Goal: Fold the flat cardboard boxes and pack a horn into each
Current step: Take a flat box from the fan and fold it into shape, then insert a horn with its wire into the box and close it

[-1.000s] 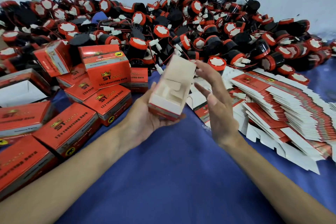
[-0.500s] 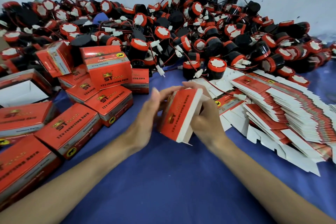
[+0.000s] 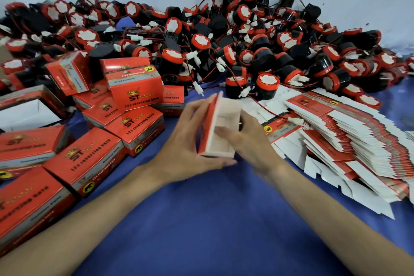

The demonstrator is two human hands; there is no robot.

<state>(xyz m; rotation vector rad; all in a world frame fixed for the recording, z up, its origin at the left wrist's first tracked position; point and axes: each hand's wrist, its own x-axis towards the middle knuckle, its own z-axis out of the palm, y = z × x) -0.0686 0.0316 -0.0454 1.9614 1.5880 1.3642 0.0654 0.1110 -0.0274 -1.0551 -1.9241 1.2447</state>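
While hands (image 3: 188,143) clasp it, the rectangular cardboard box (image 3: 225,116) gapes white.

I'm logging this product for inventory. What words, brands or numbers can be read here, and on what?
"ST", under a crown: face of the folded red boxes.
"12v reversing horn": same face, below the brand.
"Genuine Parts": grey side strip of those boxes.
Print on the flat boxes: too blurred to read.
Half-folded box and horns: no readable text.
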